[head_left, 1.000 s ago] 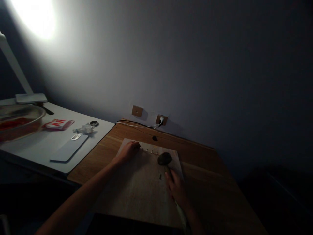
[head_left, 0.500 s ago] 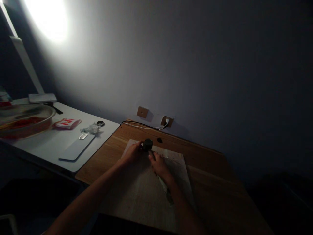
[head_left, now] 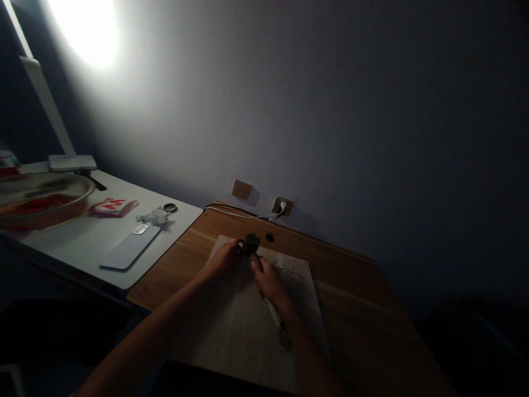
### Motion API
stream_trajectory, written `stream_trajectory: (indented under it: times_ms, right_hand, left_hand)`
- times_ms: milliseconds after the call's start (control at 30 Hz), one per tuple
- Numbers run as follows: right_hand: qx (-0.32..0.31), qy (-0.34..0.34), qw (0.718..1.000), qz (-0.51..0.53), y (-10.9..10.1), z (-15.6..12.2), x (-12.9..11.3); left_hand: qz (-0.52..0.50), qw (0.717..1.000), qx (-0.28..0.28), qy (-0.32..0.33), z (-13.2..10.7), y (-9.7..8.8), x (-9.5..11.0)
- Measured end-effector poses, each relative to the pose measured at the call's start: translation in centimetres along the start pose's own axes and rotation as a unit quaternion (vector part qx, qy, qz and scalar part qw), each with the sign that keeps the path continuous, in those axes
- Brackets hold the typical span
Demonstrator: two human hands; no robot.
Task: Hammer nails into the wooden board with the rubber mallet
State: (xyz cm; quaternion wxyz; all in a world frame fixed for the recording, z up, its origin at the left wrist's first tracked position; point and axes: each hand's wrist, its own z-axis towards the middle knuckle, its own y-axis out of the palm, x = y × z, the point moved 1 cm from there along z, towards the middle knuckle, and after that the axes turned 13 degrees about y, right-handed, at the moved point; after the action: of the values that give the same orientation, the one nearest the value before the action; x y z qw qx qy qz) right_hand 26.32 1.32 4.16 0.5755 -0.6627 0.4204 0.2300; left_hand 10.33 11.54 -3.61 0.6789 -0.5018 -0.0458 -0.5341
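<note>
A pale rectangular wooden board point(head_left: 235, 336) lies on a brown wooden table point(head_left: 351, 298). Over it, the right hand point(head_left: 269, 280) grasps a dark, round-headed mallet point(head_left: 250, 244) by its handle. Near the board's far edge, the left hand point(head_left: 224, 259) adjoins the mallet's head; its grip cannot be determined.

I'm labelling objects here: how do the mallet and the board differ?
The mallet has a dark head; the board is paler. The right hand grips the mallet, while the board lies flat on the wooden table. The mallet has a slim handle; the board is a broad slab. Both are in dim light.
</note>
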Motion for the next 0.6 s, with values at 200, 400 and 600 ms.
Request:
stream_trajectory:
  times_ms: [200,400,600]
  right_hand:
    - [0.017,-0.009,0.996,0.088,-4.0,-2.4,-0.6]
    - [0.019,0.08,0.992,0.092,-6.5,-6.4,6.6]
    - [0.035,0.196,0.969,0.145,-6.7,-8.5,14.0]
  left_hand:
    - [-0.006,1.0,-0.016,0.006,0.0,-0.3,0.4]
    - [0.004,1.0,-0.023,0.005,0.3,-0.7,1.0]
    - [0.045,0.998,-0.033,0.011,0.3,-1.3,1.5]
